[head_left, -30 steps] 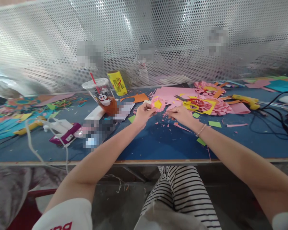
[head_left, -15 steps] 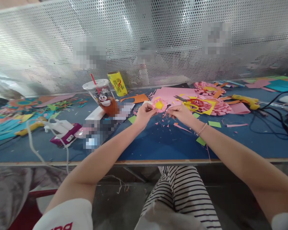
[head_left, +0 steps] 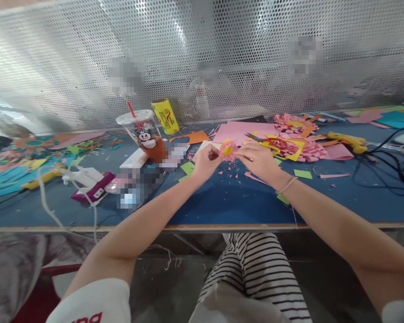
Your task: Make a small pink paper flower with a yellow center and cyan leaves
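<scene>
A small pink paper flower with a yellow centre [head_left: 226, 150] is held above the blue table. My left hand [head_left: 206, 162] pinches its left edge between thumb and fingers. On the other side, the fingertips of my right hand [head_left: 257, 162] are closed together at the flower's right edge and partly cover it. Just behind my right hand lie scissors with red and yellow handles [head_left: 276, 142], on yellow and pink paper. Small pink paper scraps [head_left: 236, 176] are scattered beneath the flower.
A plastic drink cup with a red straw [head_left: 151, 142] stands left of my hands, beside a yellow packet [head_left: 166, 117]. Fringed pink flowers [head_left: 311, 150] and a yellow glue gun [head_left: 348, 141] with black cables lie rightward. A perforated metal screen [head_left: 242, 67] rises behind.
My right hand has moved left to the flower, and its fingertips now meet the right edge. The flower has tilted in my left hand.
</scene>
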Action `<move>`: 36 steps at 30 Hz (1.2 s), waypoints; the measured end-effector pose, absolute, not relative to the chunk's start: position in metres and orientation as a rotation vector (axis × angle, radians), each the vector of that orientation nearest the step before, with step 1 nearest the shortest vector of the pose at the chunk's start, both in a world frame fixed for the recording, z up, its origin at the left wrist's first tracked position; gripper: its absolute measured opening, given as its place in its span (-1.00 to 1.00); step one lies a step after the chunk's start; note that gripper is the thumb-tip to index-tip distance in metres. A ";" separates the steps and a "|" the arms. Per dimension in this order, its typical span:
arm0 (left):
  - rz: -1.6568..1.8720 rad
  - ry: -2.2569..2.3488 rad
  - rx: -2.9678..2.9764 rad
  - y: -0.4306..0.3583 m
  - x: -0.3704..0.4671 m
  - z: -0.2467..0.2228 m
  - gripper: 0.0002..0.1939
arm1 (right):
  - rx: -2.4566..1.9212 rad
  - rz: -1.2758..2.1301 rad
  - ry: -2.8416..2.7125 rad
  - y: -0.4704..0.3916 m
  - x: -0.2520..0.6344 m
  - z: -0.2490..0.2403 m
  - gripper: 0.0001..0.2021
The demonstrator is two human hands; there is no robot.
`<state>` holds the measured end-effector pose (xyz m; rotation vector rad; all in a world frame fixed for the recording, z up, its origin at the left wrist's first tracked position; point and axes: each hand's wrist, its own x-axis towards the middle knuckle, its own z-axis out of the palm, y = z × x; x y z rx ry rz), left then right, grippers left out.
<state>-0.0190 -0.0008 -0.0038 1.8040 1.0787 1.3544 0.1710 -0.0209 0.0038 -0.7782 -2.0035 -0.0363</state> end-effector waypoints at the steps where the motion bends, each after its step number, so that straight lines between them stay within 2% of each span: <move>1: 1.339 1.050 1.805 -0.003 -0.018 -0.003 -0.83 | -0.771 -0.070 -2.037 -0.020 0.169 0.001 -0.82; 17: 1.273 0.910 1.768 -0.012 -0.010 -0.003 -0.79 | -0.920 -0.547 -2.362 -0.024 0.166 0.001 -0.78; 25: 1.321 1.064 1.783 -0.011 -0.010 0.000 -0.78 | -0.938 -0.213 -2.037 -0.019 0.174 0.009 -0.92; 31: 1.423 1.183 1.694 0.008 -0.022 -0.008 -0.80 | -1.134 -0.198 -1.853 0.004 0.211 0.011 -0.97; 36: 1.446 1.151 1.564 0.017 -0.029 -0.007 -0.76 | -1.289 -0.130 -1.936 0.018 0.232 0.003 -0.93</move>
